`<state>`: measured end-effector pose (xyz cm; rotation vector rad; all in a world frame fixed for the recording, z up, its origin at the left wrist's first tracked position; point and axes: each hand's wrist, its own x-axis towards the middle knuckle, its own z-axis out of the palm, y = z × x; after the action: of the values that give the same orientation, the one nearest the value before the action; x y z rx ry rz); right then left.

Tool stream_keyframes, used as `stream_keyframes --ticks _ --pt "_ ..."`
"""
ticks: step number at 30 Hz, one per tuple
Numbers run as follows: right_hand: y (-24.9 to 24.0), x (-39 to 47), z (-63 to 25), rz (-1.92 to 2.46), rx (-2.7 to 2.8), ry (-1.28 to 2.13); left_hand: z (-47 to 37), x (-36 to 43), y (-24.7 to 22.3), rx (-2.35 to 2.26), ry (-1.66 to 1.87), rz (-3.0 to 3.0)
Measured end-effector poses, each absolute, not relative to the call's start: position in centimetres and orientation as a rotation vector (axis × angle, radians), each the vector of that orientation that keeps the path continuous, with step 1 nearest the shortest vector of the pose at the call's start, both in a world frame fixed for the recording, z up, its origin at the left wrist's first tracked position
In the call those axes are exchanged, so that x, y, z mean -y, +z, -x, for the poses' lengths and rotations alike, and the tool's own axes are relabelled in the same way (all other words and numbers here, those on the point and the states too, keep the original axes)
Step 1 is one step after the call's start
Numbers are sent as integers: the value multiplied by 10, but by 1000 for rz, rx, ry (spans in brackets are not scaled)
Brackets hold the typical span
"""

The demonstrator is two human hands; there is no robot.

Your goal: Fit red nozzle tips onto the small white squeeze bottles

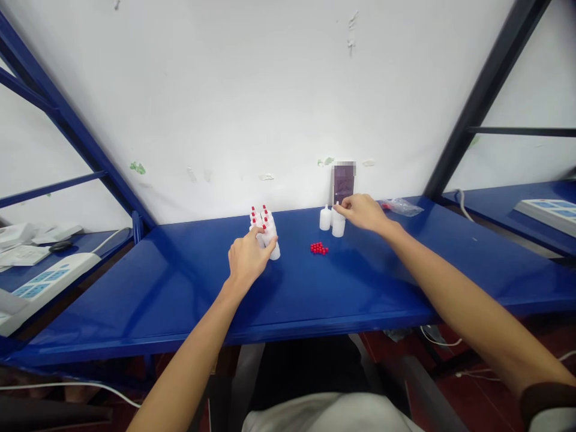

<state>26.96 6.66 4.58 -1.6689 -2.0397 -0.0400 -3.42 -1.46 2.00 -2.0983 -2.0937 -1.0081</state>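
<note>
My left hand (250,255) is at the near side of a group of white bottles with red caps (275,251), its thumb and fingers closed around one of the front bottles. Further right, my right hand (363,211) has its fingertips pinched at the nozzle of an uncapped white bottle (338,227). Another uncapped bottle (324,218) stands just left of it, and one more is partly hidden behind. A small cluster of loose red caps (319,248) lies on the blue table (297,306) between my hands.
A dark phone-like object (344,182) leans on the white wall behind the bottles. At the back right lies a clear plastic bag (402,207) with something red. Power strips (49,282) rest on side shelves. Blue and dark frame posts stand at both sides.
</note>
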Motion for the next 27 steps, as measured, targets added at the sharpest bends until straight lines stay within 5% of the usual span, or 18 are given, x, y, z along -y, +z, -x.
stream_keyframes --ticks 11,18,27 --pt "40 -35 -248 1122 2093 -54 21 69 -2 1757 -1468 2893" --pt "19 2 -179 325 2489 -92 23 89 -7 1529 -1200 2919" --pt "1 15 -171 363 2525 -150 28 83 -1 1671 -992 2873"
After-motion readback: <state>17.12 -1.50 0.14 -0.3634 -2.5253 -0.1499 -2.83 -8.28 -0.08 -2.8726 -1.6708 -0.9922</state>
